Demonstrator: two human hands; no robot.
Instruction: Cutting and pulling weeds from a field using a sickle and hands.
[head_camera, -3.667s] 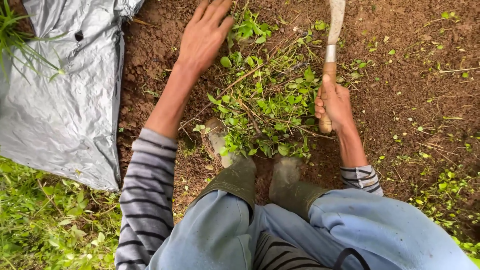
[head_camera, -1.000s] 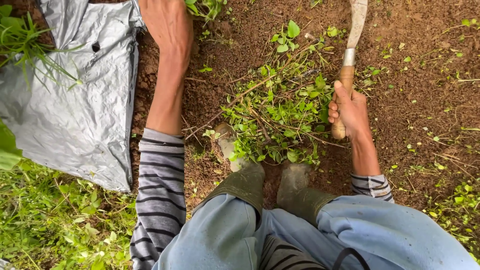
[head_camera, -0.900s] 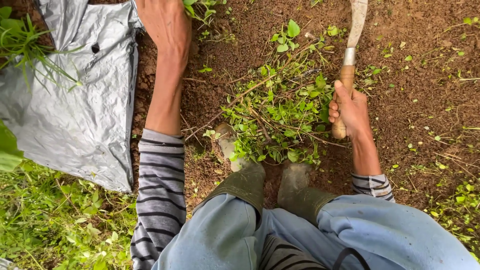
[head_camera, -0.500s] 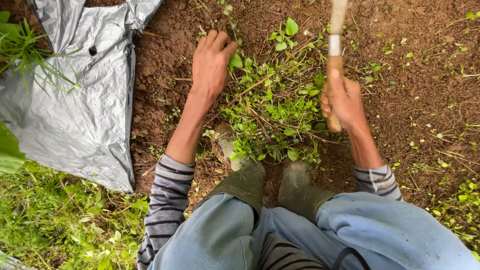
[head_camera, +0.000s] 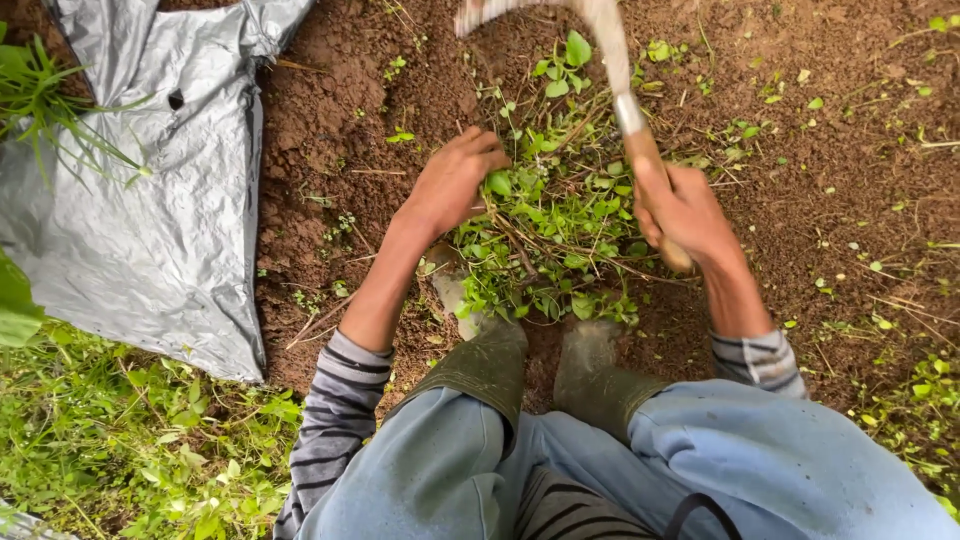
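Bare brown soil (head_camera: 820, 200) fills most of the view, loose and crumbly, scattered with small leaves and dry stems. At about nine o'clock from the middle, a grey plastic sheet (head_camera: 130, 230) lies crumpled on the ground, its right edge resting on the soil. Green grass (head_camera: 120, 450) spreads below it at seven o'clock, and a tuft of long blades (head_camera: 50, 110) lies over the sheet at ten o'clock.

The person crouches at six o'clock, knees in light blue trousers (head_camera: 760, 470), sleeves striped grey and dark. Two muddy green rubber boots (head_camera: 480, 365) stand side by side on the soil, toes pointing to twelve o'clock and touching the near edge of a pile of pulled weeds (head_camera: 560, 230).

That pile of leafy green weeds sits in the centre, between the two hands. The left hand (head_camera: 450, 185), at about eleven o'clock of the pile, has its fingers curled into the greenery, its grip closing on a bunch of stems. The right hand (head_camera: 685, 210), at three o'clock of the pile, has its grip tight around the wooden handle of a hand hoe (head_camera: 625, 100). The handle slants up toward twelve o'clock, where a metal collar joins it to a pale blade, blurred at the frame's top edge.
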